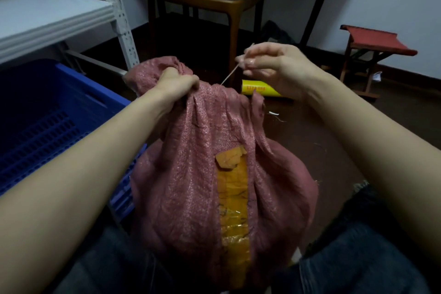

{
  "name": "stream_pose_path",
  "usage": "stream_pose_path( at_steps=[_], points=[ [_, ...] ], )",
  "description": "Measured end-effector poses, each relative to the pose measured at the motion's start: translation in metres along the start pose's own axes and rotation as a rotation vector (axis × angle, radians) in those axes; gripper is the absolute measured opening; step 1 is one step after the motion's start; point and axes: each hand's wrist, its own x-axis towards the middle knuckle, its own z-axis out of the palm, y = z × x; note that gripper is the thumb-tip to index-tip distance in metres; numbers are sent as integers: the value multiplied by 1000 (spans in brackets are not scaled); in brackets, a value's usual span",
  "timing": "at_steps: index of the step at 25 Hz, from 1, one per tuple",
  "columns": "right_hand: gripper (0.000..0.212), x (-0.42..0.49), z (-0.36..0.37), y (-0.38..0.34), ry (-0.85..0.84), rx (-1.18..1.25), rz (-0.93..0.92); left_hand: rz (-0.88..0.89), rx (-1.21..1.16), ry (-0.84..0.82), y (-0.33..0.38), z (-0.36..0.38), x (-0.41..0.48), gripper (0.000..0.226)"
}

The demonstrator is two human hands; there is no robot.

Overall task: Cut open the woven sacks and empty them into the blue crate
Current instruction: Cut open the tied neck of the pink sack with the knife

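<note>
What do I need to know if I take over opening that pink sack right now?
The left hand grips the bunched neck of the pink sack. The right hand pinches a string pulled taut from the sack's mouth.
The sack stands upright; the blue crate sits beside it on the left.
Done: nothing emptied; the mouth is gathered shut.
Left: free the string, open the mouth, tip the contents into the crate.

Pink sack (191,174): coarse woven fabric, faintly shiny. Tape strip (232,198): glossy, wrinkled. Blue crate (78,79): matt moulded plastic. Chair frame (234,31): smooth wood. Shelf upright (120,19): painted perforated metal.
</note>
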Motion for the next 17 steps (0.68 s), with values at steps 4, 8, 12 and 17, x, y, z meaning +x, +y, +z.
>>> stream_pose_path(
  at_steps=[4,8,12,17],
  points=[
    [19,-34,47,13,-598,-144,272,-22,-23,5,-5,-17,-6,18],
    [20,-59,90,66,-942,-344,470,-10,-15,-32,-3,-34,-29,48],
    [21,-80,123,96,-1038,-468,495,27,-10,-45,-1,-46,-52,46],
    [29,-85,145,91,-1048,-700,331,5,59,-111,-13,-70,-73,23]
  ],
)
